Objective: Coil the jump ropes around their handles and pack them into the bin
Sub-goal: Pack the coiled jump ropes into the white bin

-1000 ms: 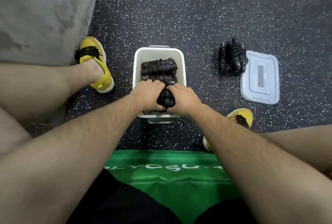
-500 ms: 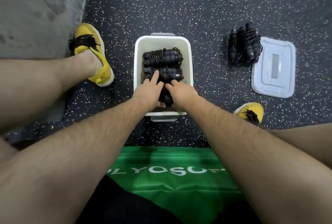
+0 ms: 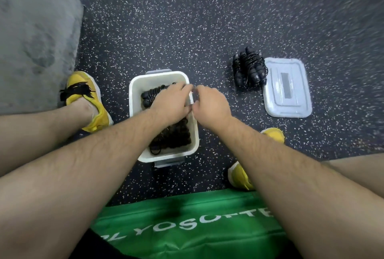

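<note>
The white bin [image 3: 134, 113] stands on the floor between my feet. It holds several coiled black jump ropes, one bundle at the far end [image 3: 150, 94] and another at the near end [image 3: 174, 134]. My left hand [image 3: 170, 104] hovers over the bin's far right part with relaxed fingers and holds nothing. My right hand [image 3: 208, 104] is just outside the bin's right rim, its fingers loosely curled, with no rope in it. The two hands almost touch. More coiled ropes [image 3: 249, 69] lie on the floor to the right.
The bin's pale lid [image 3: 287, 90] lies flat on the speckled floor, right of the loose bundles. My yellow shoes [image 3: 87, 96] [image 3: 241, 175] flank the bin. A grey mat [image 3: 31, 36] covers the far left. A green pad [image 3: 187, 227] lies under me.
Both hands pushed a coiled rope into the bin's near end, let it go, and have risen and shifted toward the bin's right rim. The camera view has swung as well.
</note>
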`<state>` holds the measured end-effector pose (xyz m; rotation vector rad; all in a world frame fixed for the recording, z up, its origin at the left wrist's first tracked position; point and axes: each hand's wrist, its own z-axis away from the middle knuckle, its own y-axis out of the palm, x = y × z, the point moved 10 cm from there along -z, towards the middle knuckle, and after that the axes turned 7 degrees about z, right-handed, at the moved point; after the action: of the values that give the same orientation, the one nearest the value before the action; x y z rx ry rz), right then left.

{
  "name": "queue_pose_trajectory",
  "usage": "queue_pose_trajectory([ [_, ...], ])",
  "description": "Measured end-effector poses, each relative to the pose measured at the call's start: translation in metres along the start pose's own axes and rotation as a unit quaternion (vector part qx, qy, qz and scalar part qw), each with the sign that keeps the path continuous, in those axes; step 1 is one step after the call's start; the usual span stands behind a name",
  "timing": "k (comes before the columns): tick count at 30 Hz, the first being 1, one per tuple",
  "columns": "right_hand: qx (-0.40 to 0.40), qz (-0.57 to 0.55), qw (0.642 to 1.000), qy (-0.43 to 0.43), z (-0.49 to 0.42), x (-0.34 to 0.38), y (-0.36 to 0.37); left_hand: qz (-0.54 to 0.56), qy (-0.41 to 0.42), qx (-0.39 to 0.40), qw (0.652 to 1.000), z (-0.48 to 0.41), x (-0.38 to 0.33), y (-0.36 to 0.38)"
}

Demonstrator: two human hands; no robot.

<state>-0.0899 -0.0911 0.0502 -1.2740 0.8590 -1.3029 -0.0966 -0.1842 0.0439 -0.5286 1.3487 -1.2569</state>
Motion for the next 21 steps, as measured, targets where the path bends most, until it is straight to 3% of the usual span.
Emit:
queue_pose_trajectory([
  [12,-0.07,-0.002,0.976,0.207,-0.028,-0.198,-0.016,-0.088,0.104,0.054,0.989,-0.158,-0.105,0.044],
  [21,-0.028,-0.013,0.971,0.239,-0.098,-0.278,0.015,-0.156,0.15,0.067,0.974,-0.276,-0.139,0.076],
])
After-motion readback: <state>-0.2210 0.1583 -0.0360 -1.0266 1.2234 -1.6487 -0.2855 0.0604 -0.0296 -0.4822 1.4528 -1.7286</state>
